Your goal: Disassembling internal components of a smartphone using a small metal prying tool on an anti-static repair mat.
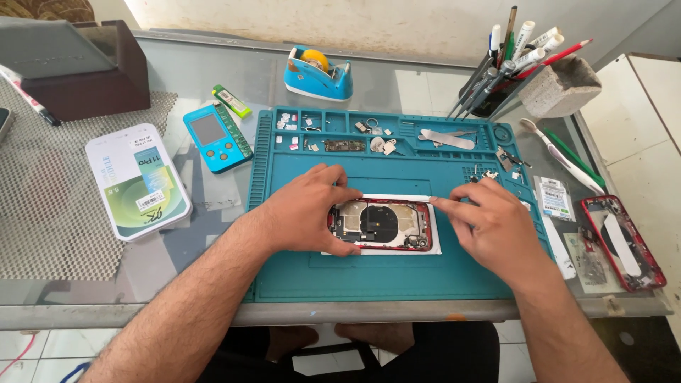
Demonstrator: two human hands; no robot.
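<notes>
Currently the opened red phone housing [381, 225] lies on a white sheet [434, 241] mid-way across the teal work mat [397, 273], near the table's front edge. Left hand [301, 213] grips its left end, fingers curled round the top and bottom edges. Right hand [489, 227] presses a fingertip at the upper right corner, apparently pinching nothing. A blue tape dispenser [319, 73] stands towards the back edge.

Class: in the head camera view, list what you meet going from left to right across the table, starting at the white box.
White box → blue handheld device → left hand → opened red phone housing → right hand → small packet → second red phone housing.
</notes>
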